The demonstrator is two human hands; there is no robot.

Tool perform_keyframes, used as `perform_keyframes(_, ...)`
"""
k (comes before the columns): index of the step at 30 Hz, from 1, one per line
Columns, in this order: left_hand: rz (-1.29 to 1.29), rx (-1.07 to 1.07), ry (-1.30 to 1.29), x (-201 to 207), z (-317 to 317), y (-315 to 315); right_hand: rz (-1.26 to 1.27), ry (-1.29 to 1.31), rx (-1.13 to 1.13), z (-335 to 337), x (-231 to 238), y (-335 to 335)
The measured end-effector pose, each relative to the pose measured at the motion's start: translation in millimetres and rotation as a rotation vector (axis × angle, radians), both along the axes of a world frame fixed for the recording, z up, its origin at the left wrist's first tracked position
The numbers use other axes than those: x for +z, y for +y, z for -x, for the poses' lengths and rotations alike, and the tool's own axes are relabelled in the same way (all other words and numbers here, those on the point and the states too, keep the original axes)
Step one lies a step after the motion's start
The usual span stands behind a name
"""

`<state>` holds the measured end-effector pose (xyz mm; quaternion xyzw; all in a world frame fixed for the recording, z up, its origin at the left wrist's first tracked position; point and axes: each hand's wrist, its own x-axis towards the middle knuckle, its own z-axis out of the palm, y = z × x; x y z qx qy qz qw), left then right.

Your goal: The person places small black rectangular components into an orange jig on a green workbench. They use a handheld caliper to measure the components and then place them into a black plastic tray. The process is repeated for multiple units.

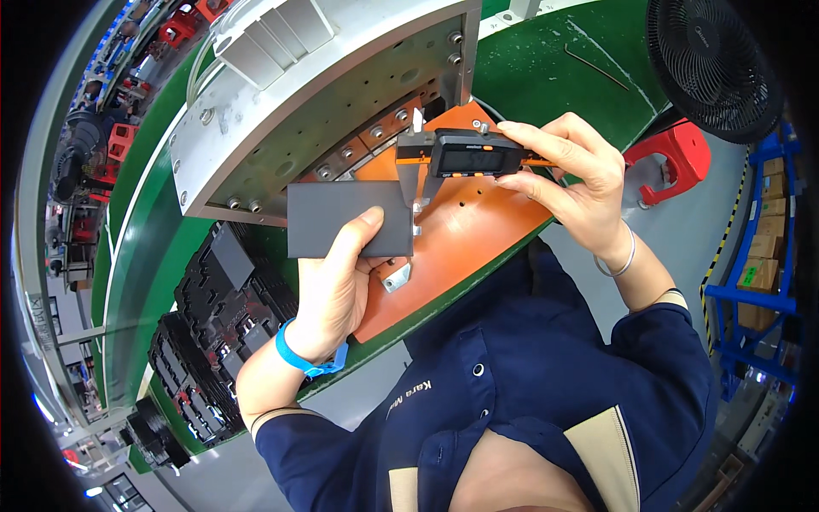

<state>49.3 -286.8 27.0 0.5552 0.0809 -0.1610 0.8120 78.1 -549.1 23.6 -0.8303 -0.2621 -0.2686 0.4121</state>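
A flat dark grey rectangular plate [333,213] is gripped in my left hand [341,264], thumb on its upper face and fingers beneath. My right hand [580,175] pinches a digital caliper [465,155] with a black body, orange buttons and a small display. The caliper's jaws point toward me and meet the plate's right edge; whether they press on it I cannot tell. Below both lies an orange board [478,230] with several small holes. A small metal block [397,278] sits on the board just right of my left fingers.
Behind the plate stands a large metal fixture [324,119] with bolts. Stacked black trays [213,307] lie at left on the green bench [546,72]. A hex key [595,66] rests at the back, near a black fan [712,64]. A red stool [674,162] stands at right.
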Motion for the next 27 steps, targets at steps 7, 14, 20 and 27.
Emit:
perform_keyframes(7,0.037,0.011,0.011,0.9,0.7,0.0,-0.014,-0.042,0.009,-0.9,-1.3,-0.3)
perform_keyframes(14,0.022,0.028,0.006,3.3,0.4,-2.1,0.037,0.023,0.012,0.5,-1.1,-2.3)
perform_keyframes(20,0.022,0.008,0.019,2.5,0.6,-0.4,0.013,-0.061,0.000,-3.3,-4.2,0.2)
perform_keyframes(27,0.034,0.010,0.012,2.1,0.0,-0.1,0.015,-0.072,0.005,-2.0,-3.9,0.6)
